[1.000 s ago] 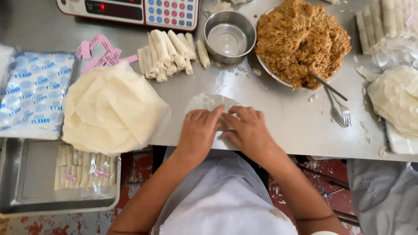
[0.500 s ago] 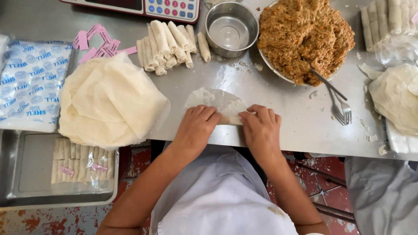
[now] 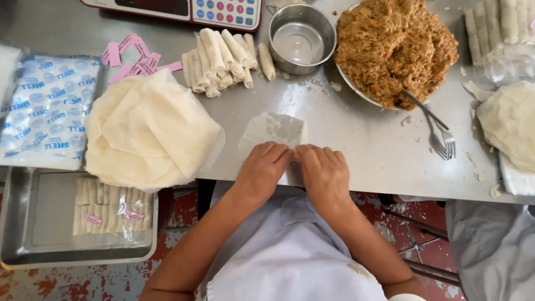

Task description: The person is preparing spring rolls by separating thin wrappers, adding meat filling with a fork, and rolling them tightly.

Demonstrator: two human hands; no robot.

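Note:
My left hand (image 3: 263,168) and my right hand (image 3: 322,171) lie side by side, palms down, on the near part of a thin pale wrapper (image 3: 274,129) spread on the steel table (image 3: 356,145). The fingers of both press on the wrapper's folded near edge; what lies under them is hidden. The wrapper's far half, with a folded-over corner, shows beyond my fingertips. A pile of finished rolls (image 3: 220,60) lies farther back, and a large plate of brown filling (image 3: 393,47) sits at the back right.
A stack of loose wrappers (image 3: 150,131) lies to the left, beside a blue-printed plastic packet (image 3: 47,111) and pink paper slips (image 3: 131,56). A steel bowl (image 3: 301,36), two forks (image 3: 437,131), a scale (image 3: 184,8), more wrappers (image 3: 510,125) and a tray of packed rolls (image 3: 108,209) surround me.
Both hands drew closer together and slid toward the near edge of the wrapper, folding it over. The camera view shifted slightly.

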